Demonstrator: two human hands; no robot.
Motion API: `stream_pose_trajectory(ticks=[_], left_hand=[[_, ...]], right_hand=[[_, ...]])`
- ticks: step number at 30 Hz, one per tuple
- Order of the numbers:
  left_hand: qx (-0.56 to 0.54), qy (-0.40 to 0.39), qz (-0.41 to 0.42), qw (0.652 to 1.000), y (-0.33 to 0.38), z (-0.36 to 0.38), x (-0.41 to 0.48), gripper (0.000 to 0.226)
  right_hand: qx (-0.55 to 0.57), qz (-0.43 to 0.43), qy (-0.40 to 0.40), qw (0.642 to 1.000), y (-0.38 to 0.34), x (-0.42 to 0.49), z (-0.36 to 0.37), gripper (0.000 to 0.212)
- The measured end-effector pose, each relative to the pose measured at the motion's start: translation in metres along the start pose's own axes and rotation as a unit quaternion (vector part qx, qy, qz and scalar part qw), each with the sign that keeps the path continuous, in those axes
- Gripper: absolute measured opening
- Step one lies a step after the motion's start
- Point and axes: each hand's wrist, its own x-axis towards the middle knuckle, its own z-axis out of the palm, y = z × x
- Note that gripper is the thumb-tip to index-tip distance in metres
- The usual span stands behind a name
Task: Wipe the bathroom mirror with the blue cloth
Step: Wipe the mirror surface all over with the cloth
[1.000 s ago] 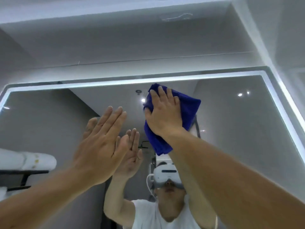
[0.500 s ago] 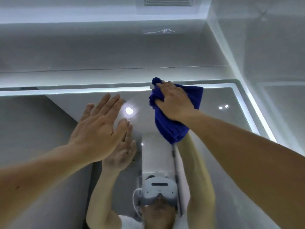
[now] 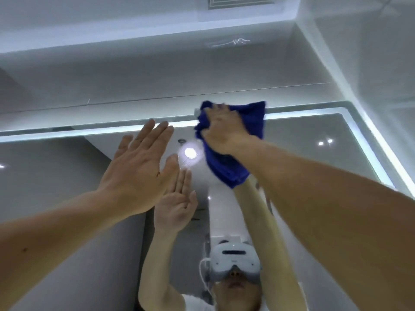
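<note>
The bathroom mirror (image 3: 314, 158) fills the lower half of the view, framed by a lit white strip. My right hand (image 3: 221, 131) presses the blue cloth (image 3: 251, 122) flat against the glass at the mirror's top edge, fingers spread over it. The cloth's lower corner hangs down past my wrist. My left hand (image 3: 139, 169) is raised flat, fingers straight and together, close to the glass left of the cloth; whether it touches the mirror I cannot tell. It holds nothing.
The grey wall (image 3: 157, 70) rises above the mirror to a ceiling vent (image 3: 240, 2). A side wall (image 3: 370, 63) meets the mirror's right edge. The glass reflects my arms, a person in a white headset (image 3: 233, 263) and a ceiling light (image 3: 189, 152).
My right hand has slid the cloth up the glass to the mirror's lit top edge. The view has tilted upward. My left hand stays raised and flat.
</note>
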Motion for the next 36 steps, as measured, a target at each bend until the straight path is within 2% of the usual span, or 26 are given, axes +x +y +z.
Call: stream_pose_trajectory(ticks=[4,6,8,10,13,16,20,22,25,28,36], left_hand=[[-0.011,-0.005,0.001,1.0,0.011,0.002,0.001,0.08],[-0.006,-0.01,-0.008,1.0,0.016,0.004,0.004,0.08],[-0.003,-0.018,-0.015,1.0,0.022,0.007,0.01,0.078],[-0.004,-0.024,-0.017,1.0,0.031,0.011,0.018,0.076],[-0.007,-0.029,-0.011,0.999,0.042,0.015,0.027,0.077],[-0.016,-0.036,-0.003,0.999,0.05,0.017,0.027,0.077],[-0.029,-0.048,0.008,0.998,0.059,0.02,0.019,0.075],[-0.032,-0.049,0.014,0.998,0.065,0.02,0.018,0.075],[-0.059,-0.025,0.017,0.998,0.075,0.019,0.015,0.078],[-0.078,-0.022,0.014,0.997,0.09,0.019,0.011,0.077],[-0.072,-0.067,0.036,0.995,0.113,0.017,-0.006,0.079]], right_hand=[[0.082,-0.137,-0.024,0.987,-0.05,-0.025,0.015,0.058],[0.091,-0.21,-0.025,0.973,-0.048,-0.052,0.017,0.056],[0.072,-0.245,-0.036,0.966,-0.027,-0.071,0.016,0.055],[0.068,-0.203,-0.041,0.976,0.013,-0.072,0.003,0.055],[0.063,-0.058,-0.039,0.996,0.085,-0.058,-0.024,0.059],[0.057,0.061,-0.007,0.996,0.145,-0.061,-0.039,0.056],[0.05,0.139,0.018,0.989,0.164,-0.058,-0.044,0.047],[0.061,0.133,0.013,0.989,0.153,-0.062,-0.044,0.053],[0.093,0.031,0.024,0.995,0.134,-0.097,-0.031,0.057],[0.118,-0.026,0.03,0.992,0.119,-0.142,-0.023,0.055],[0.109,-0.053,-0.031,0.992,0.061,-0.258,-0.005,0.054]])
